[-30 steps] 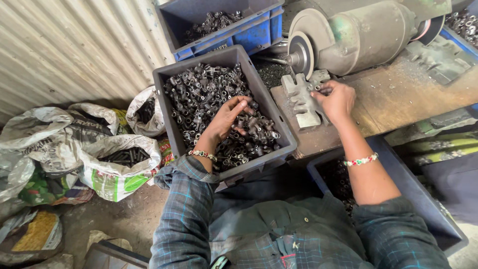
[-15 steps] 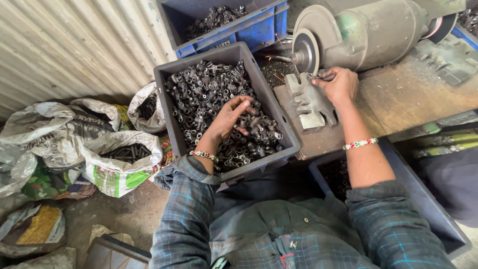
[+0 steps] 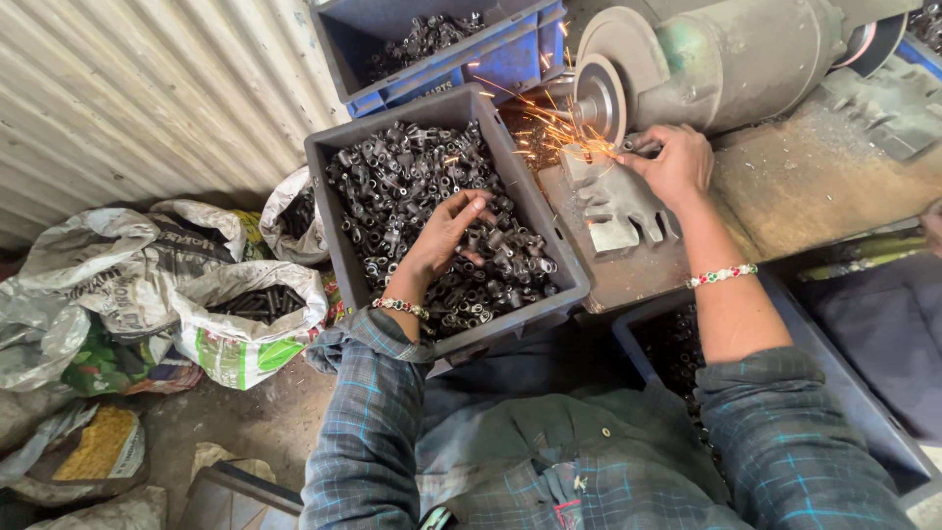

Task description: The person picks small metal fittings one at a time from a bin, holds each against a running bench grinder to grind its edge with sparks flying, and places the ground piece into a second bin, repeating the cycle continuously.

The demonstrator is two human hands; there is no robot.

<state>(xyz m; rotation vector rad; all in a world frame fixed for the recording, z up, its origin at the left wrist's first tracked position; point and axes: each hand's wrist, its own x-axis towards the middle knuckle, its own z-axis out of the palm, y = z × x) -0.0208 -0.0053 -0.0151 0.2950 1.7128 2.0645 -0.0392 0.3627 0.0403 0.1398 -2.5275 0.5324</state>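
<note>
Sparks are now flying as your right hand, fingers pinching a small metal piece, is pressing it to the grey grinding wheel, while your left hand is curling loosely into the dark grey crate of small metal fittings.

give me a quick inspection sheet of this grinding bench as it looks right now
surface: worn, dusty bench top carrying a metal jig
job's things: grey crate full of small dark metal parts; grinding wheel throwing sparks
clutter: open sacks on the floor, one showing dark parts; blue crate of parts behind
grippers: left hand in the grey crate on the parts; right hand presses a small piece, mostly hidden, at the wheel
cables: nothing seen
surroundings: corrugated metal wall; grinder motor; dark bin under the right arm
</note>
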